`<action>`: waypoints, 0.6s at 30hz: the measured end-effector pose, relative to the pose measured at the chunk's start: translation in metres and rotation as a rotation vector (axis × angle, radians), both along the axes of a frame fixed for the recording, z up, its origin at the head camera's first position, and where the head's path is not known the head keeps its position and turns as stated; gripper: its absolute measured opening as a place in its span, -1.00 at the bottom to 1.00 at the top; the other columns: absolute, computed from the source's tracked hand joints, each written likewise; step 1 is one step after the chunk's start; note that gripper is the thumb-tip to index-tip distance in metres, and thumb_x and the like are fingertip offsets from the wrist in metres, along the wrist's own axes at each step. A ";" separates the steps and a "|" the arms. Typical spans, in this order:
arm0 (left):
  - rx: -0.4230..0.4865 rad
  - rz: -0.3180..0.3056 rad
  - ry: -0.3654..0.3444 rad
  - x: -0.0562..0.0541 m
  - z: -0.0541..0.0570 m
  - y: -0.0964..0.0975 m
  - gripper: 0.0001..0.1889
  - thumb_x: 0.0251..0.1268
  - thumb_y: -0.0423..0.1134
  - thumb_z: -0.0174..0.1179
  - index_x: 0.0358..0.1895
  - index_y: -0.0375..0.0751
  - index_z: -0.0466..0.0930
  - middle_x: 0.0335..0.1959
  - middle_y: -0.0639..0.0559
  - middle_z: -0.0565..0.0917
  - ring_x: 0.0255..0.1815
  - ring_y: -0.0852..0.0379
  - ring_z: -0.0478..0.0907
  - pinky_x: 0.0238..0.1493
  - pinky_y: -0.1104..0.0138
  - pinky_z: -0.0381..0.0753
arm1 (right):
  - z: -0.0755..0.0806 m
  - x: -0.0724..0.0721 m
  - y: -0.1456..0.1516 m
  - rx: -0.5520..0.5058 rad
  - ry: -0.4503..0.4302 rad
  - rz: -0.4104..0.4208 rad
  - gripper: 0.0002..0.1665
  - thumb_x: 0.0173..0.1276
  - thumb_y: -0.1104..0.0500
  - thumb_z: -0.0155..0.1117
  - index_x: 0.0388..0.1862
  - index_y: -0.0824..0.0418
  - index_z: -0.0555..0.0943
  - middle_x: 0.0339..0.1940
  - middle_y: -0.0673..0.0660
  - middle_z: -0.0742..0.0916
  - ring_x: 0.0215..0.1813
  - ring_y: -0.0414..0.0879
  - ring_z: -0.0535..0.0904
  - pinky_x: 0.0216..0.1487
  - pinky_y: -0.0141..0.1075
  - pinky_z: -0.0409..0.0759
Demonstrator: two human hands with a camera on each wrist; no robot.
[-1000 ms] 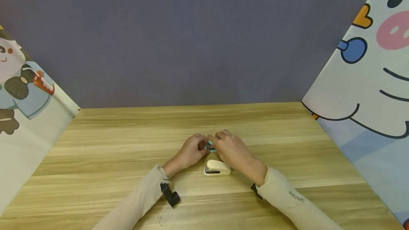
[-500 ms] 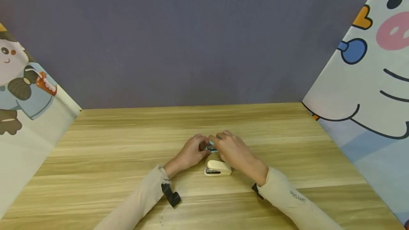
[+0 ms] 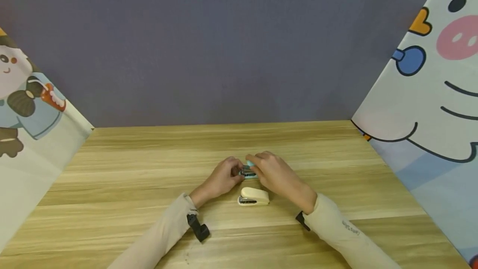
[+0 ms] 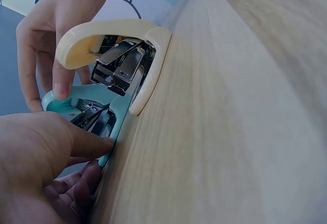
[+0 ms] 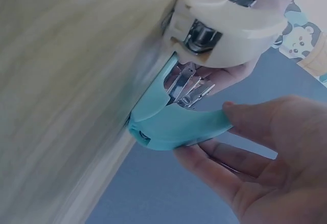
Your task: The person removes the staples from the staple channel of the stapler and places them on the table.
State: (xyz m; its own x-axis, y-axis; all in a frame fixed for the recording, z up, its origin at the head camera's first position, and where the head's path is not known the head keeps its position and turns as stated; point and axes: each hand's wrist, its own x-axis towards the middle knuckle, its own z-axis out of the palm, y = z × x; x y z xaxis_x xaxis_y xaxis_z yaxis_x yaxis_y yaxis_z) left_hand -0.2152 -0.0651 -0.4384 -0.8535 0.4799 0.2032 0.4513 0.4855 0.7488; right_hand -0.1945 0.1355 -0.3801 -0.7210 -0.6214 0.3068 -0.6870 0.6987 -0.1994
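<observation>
A teal stapler (image 5: 179, 124) lies on the table with its top cover swung up, baring the metal magazine (image 4: 92, 119). At its front end my left hand (image 3: 223, 176) pinches the base between thumb and fingers. From the other side my right hand (image 3: 276, 173) holds the raised cover, thumb on one edge and fingers on the other in the right wrist view. A cream stapler (image 3: 257, 195) stands closer to me, apart from both hands. Its metal nose faces left.
The wooden table (image 3: 149, 148) runs back to a dark grey partition (image 3: 224, 53). Printed cartoon panels flank it, a boy figure (image 3: 22, 90) on the left and a pig (image 3: 448, 94) on the right.
My right hand has shifted slightly right, tilting the teal stapler's cover further up so more of the metal shows. The left hand has kept its place, and so has the cream stapler.
</observation>
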 end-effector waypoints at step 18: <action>-0.012 -0.024 0.016 0.002 -0.001 -0.001 -0.85 0.27 -0.40 0.33 -0.15 -0.31 0.60 -0.26 -0.02 0.55 -0.31 0.19 0.49 -0.29 0.38 0.55 | 0.001 -0.005 0.012 -0.278 -0.169 -0.029 -0.79 0.47 0.17 0.26 0.00 0.17 0.72 -0.18 0.07 0.78 -0.36 -0.23 0.67 -0.27 -0.30 0.71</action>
